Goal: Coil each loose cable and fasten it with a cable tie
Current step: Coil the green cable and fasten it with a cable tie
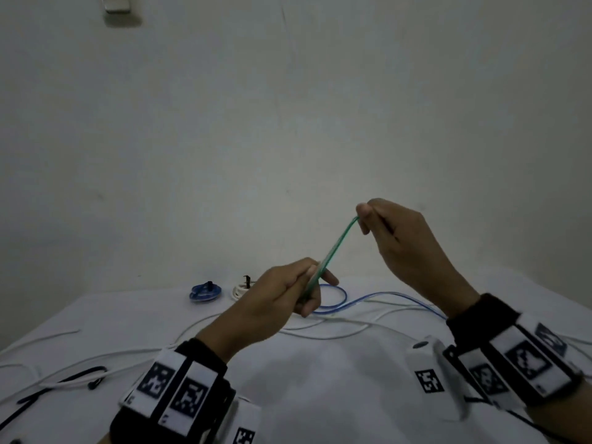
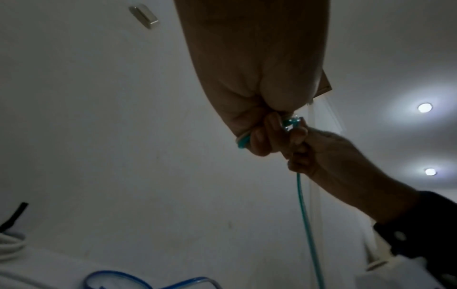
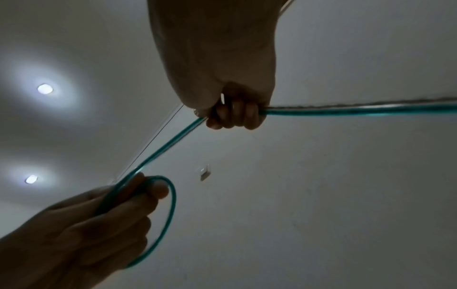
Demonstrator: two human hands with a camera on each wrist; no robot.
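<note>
A green cable [image 1: 333, 248] stretches taut between my two hands above the white table [image 1: 314, 373]. My left hand [image 1: 301, 290] grips its lower part, where a small loop of the green cable [image 3: 168, 215] curls round the fingers. My right hand [image 1: 368, 216], raised higher and to the right, pinches the cable's upper part; in the right wrist view the green cable [image 3: 346, 111] runs on past the curled fingers [image 3: 232, 115]. In the left wrist view the green cable [image 2: 306, 224] hangs down below my right hand [image 2: 301, 148].
A loose blue cable [image 1: 339, 299] loops on the table behind my left hand, crossed by loose white cables [image 1: 320, 328]. A tied blue coil [image 1: 205, 291] and a tied white coil [image 1: 240, 290] sit at the far edge. Black cable ties [image 1: 64, 379] lie at front left.
</note>
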